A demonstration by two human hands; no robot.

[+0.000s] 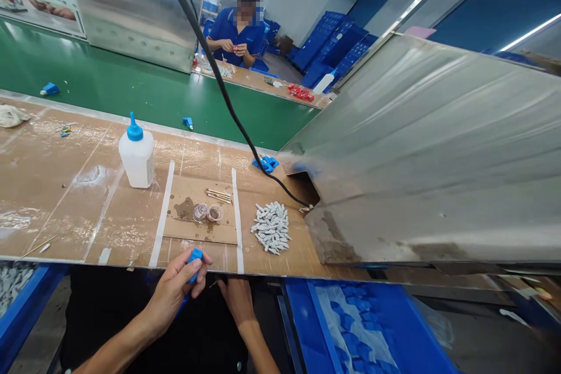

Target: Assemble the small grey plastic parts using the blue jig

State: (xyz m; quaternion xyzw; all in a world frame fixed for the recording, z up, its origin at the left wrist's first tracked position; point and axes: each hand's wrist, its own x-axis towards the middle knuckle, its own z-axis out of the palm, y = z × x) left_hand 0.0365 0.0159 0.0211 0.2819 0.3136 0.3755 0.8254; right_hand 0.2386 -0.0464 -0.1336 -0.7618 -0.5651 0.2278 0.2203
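My left hand (179, 280) is closed around a small blue plastic part (195, 257), held up at the front edge of the bench. Lower and to its right, my right hand (238, 298) is at the bench edge with its fingers curled and mostly hidden; a thin tip shows by the thumb, too small to name. In front of the hands lies a cardboard pad (184, 231) with wet stains. On it stand two small clear cups (214, 213) beside several cotton swabs (219, 195). A pile of small light-grey parts (272, 228) lies to the right of the pad.
A white squeeze bottle (137, 158) with a blue cap stands left of the pad. A black cable (228, 93) hangs across the bench to a metal panel (416, 158) on the right. Below is a blue bin (302, 315) of blue parts. A co-worker (239, 29) sits opposite.
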